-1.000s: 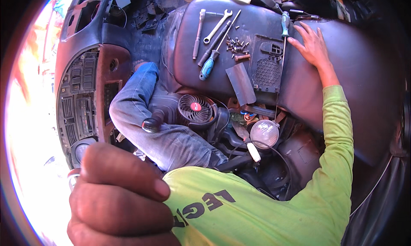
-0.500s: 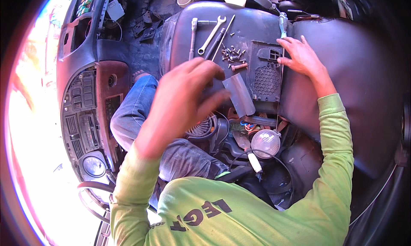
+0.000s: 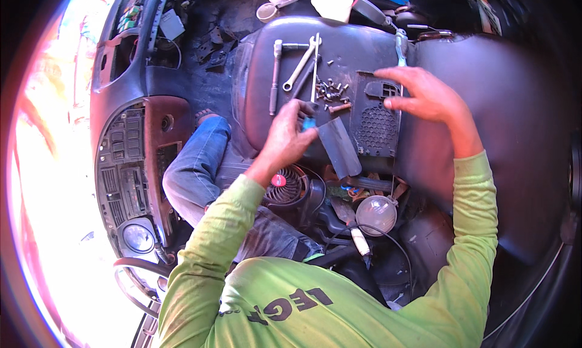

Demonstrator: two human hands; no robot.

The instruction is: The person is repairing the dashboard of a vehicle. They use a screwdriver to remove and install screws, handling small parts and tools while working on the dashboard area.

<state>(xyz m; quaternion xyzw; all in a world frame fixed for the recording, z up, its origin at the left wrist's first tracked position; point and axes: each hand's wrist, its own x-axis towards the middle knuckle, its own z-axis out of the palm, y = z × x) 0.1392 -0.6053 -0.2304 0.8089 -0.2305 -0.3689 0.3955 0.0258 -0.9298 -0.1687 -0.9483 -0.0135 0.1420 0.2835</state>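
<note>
My left hand point(image 3: 285, 137) is closed around the blue handle of a screwdriver point(image 3: 315, 69), its long thin shaft pointing away across the black seat. Most of the handle is hidden in the fingers. My right hand point(image 3: 427, 94) is open, with fingers and thumb apart at the right edge of a black plastic grille panel point(image 3: 376, 119); whether it touches the panel I cannot tell. Beside the screwdriver lie a combination wrench point(image 3: 299, 69), a ratchet handle point(image 3: 276, 75) and a pile of small screws point(image 3: 330, 92). A larger bolt point(image 3: 339, 107) sits near a dark grey flat piece point(image 3: 339, 148).
Another tool with a pale blue handle point(image 3: 401, 48) rests at the seat gap. Below the seat are a small fan point(image 3: 286, 187), a round lamp point(image 3: 376, 215) and a white-handled tool point(image 3: 359, 242) by a cable. A dashboard point(image 3: 118, 166) stands on the left.
My left hand has lowered toward the seat, and the screwdriver shaft has swung from slanted to nearly straight ahead. My right hand stays by the panel, its fingers slightly shifted. The view has tilted a little.
</note>
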